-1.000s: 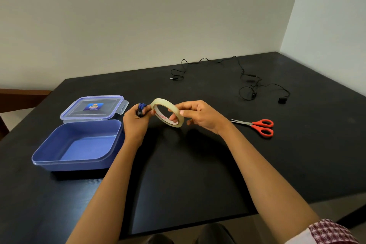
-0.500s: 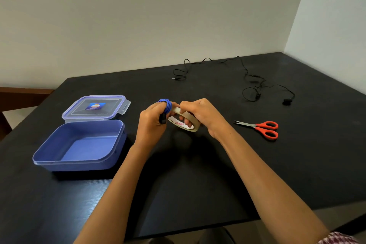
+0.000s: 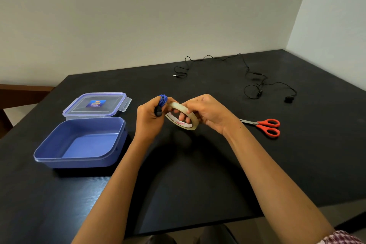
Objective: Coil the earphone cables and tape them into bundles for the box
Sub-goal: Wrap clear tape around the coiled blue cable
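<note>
The blue coiled cable (image 3: 162, 99) sits pinched upright in the left hand (image 3: 150, 119), just beside the tape roll (image 3: 182, 116), which the right hand (image 3: 208, 115) grips, fingers through its core, above the counter (image 3: 198, 174).

Black table (image 3: 217, 164) — box (image 3: 83, 162), lid (image 3: 95, 110), scissors (image 3: 266, 126), earphones (image 3: 288, 99)

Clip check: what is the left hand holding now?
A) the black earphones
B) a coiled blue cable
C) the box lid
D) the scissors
B: the left hand grips a coiled blue cable, while the right hand holds the tape beside it; the scissors lie untouched.
</note>
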